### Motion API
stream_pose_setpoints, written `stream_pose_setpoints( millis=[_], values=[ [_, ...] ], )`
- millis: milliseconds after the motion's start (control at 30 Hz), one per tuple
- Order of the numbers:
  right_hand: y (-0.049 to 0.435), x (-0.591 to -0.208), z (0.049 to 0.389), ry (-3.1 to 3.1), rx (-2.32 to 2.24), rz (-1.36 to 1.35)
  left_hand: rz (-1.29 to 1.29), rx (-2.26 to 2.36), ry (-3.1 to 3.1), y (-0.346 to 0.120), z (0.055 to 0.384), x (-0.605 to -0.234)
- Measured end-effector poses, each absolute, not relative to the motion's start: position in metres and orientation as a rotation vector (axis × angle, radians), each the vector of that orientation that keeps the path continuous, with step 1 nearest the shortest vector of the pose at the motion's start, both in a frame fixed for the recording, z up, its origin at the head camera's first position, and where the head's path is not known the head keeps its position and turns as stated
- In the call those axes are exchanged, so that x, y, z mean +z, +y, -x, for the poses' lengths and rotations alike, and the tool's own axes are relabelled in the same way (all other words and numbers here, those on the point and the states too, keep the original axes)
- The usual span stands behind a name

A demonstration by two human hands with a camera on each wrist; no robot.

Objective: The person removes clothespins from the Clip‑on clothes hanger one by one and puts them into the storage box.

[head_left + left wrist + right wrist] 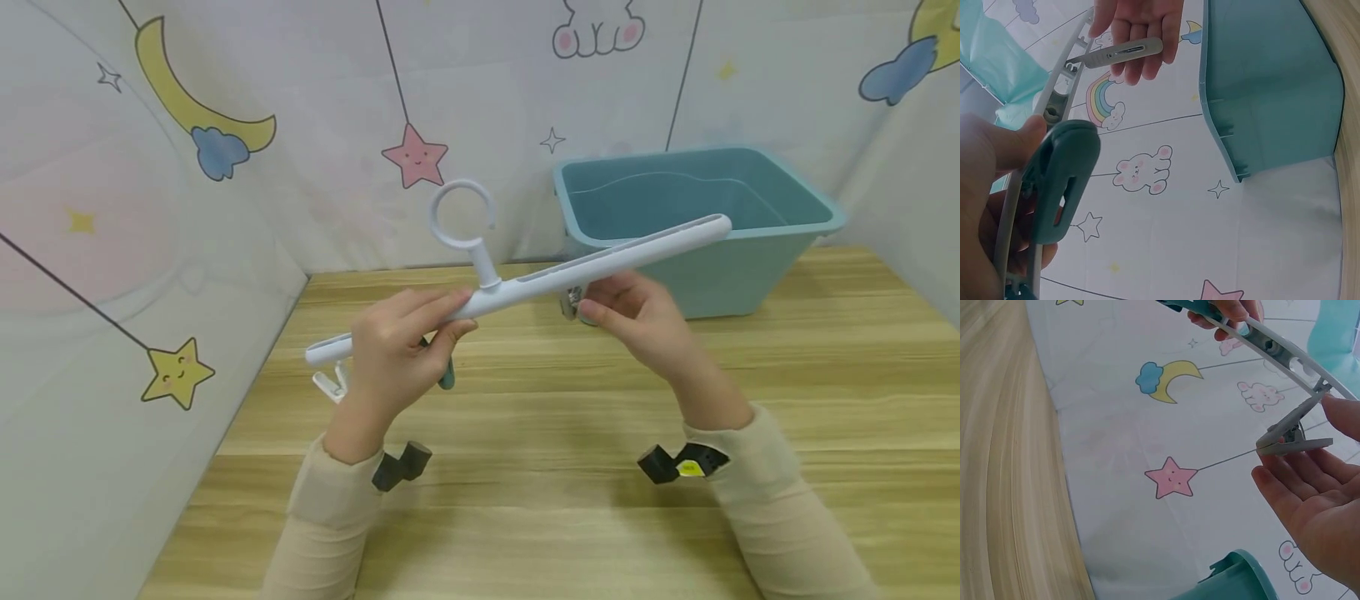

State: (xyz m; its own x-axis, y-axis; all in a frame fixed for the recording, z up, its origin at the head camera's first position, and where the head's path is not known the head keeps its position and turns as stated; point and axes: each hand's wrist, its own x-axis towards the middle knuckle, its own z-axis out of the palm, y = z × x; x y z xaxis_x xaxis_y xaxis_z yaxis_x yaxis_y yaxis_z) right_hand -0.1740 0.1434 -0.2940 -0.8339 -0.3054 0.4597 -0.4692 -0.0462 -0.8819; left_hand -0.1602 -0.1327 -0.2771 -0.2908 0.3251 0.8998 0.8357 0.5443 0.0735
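A white clip hanger (600, 265) with a round hook is held up at a slant over the table, its right end higher. My left hand (401, 350) grips its bar just left of the hook, thumb underneath. By that hand hangs a teal clip (1069, 181); a white clip (330, 383) dangles from the left end. Under the right half, my right hand (637, 321) is at a grey clip (1294, 431). Its fingers (1310, 478) lie fairly straight beneath the clip, while the thumb (1342, 417) is near where the clip joins the bar.
A teal plastic bin (697, 275) stands at the back right of the wood-grain table (525, 500), partly behind the hanger's right end. White cloth (337, 108) printed with stars and moons forms the back and sides. Small black devices (401, 467) sit on both wrists.
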Motion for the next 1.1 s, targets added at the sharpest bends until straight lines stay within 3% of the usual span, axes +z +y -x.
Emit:
stream_pose_setpoints(
  millis=[1100],
  values=[
    [0.1408,-0.3054,0.1777,-2.082,2.173,-1.125,0.975,-0.663,-1.924,-0.1319,0.1612,-0.2787]
  ],
)
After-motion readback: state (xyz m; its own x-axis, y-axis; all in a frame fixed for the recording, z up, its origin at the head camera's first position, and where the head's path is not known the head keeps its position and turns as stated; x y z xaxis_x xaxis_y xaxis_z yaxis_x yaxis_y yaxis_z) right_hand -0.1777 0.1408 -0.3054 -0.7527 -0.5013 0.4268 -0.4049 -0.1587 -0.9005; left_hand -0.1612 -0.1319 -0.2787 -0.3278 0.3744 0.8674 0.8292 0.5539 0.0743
